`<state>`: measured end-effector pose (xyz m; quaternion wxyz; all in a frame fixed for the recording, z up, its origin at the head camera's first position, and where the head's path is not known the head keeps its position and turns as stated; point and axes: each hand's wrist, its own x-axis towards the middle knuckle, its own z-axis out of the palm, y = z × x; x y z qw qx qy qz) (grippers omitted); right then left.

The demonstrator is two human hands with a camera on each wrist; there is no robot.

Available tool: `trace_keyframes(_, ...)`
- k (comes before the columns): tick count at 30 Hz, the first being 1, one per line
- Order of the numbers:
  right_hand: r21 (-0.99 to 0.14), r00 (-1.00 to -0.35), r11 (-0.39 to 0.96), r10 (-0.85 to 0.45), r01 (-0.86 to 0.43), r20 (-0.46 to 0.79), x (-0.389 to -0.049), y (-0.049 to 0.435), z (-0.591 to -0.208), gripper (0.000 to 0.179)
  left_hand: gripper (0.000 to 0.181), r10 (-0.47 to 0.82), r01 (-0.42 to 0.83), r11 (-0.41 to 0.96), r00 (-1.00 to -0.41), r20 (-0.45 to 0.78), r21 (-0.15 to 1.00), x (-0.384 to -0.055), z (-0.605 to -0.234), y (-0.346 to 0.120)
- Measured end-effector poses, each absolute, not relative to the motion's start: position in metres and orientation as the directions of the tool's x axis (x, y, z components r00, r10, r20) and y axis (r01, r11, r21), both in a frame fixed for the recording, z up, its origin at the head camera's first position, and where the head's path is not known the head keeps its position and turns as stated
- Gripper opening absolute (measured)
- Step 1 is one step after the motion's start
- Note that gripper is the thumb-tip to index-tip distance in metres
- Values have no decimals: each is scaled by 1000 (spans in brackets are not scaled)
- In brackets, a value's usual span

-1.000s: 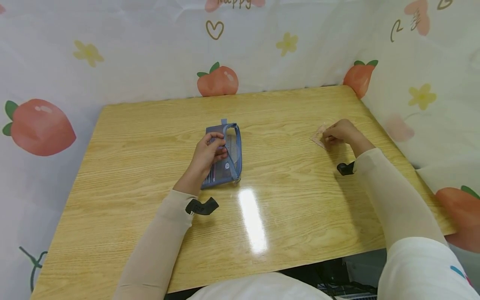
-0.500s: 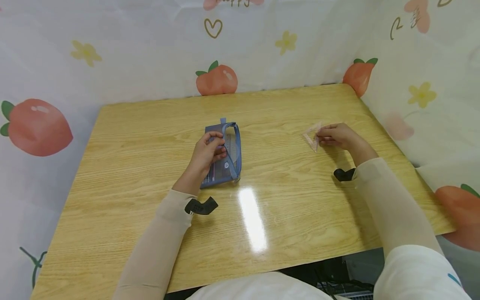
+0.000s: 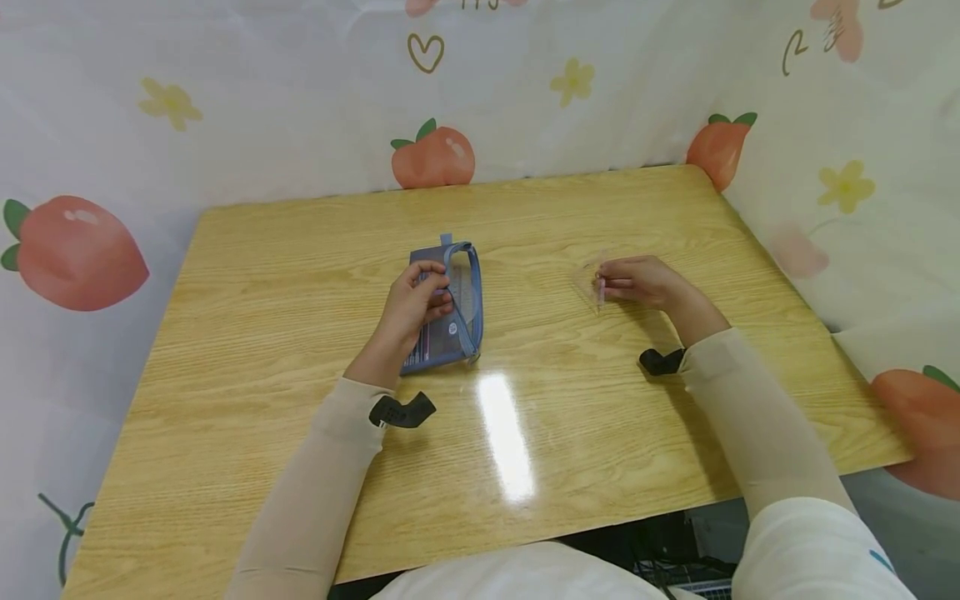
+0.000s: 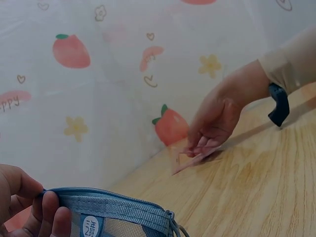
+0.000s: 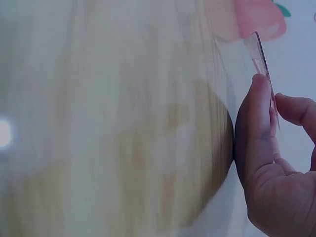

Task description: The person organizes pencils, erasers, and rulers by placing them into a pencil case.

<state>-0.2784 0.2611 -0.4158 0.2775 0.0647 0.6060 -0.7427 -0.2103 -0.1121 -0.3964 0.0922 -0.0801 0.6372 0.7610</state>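
A blue zip pencil case (image 3: 435,348) of dark mesh lies on the table, its zip mouth gaping toward the right. My left hand (image 3: 405,312) pinches the top edge of that mouth between thumb and fingers. Through the opening a pale, clear ruler-like piece (image 3: 461,287) shows inside. To the right, my right hand (image 3: 641,282) pinches a clear, pink-tinted set square (image 3: 584,283) by one side. In the right wrist view the set square (image 5: 257,52) stands nearly edge-on between thumb and fingers, which are close over the tabletop.
The wooden table (image 3: 300,250) backs onto a white cloth (image 3: 300,100) printed with peaches and flowers, which also hangs along the right side. A black wrist mount (image 3: 402,411) juts from the left sleeve, another mount (image 3: 662,362) from the right. Glare brightens the table's front middle.
My right hand has carried the set square leftward and slightly nearer me, toward the pencil case. My left hand has kept its hold on the case, which stays in place.
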Motion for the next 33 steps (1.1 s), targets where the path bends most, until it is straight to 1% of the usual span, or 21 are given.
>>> trace_keyframes(4, -859, -828, -128, -368, 495, -422, -277, 247, -417, 20, 10, 38, -243, -172, -970, -240, 955, -211, -397, -112)
trace_keyframes(9, -861, -815, -107, -399, 498, -421, -276, 229, -417, 16, 10, 38, -258, -162, -966, -255, 952, -213, -398, -112)
trace_keyframes(13, -868, -801, -72, -430, 491, -417, -277, 213, -417, 33, 10, 32, -262, -162, -965, -260, 952, -214, -398, -112)
trace_keyframes(16, -869, -789, -64, -455, 491, -413, -278, 200, -417, 37, 10, 27, -261, -159, -965, -260, 952, -213, -397, -112)
trace_keyframes(21, -860, -772, -65, -479, 505, -417, -281, 176, -419, 23, 9, 24, -265, -154, -964, -265, 952, -212, -395, -112)
trace_keyframes(24, -861, -763, -52, -494, 505, -418, -283, 162, -421, 20, 9, 26, -266, -155, -964, -265, 952, -213, -395, -112)
trace_keyframes(29, -867, -750, -16, -510, 498, -421, -283, 142, -422, 28, 9, 34, -264, -156, -964, -262, 952, -213, -396, -112)
trace_keyframes(33, -874, -753, 37, -492, 484, -437, -282, 129, -421, 37, 9, 37, -266, -160, -964, -263, 951, -213, -397, -112)
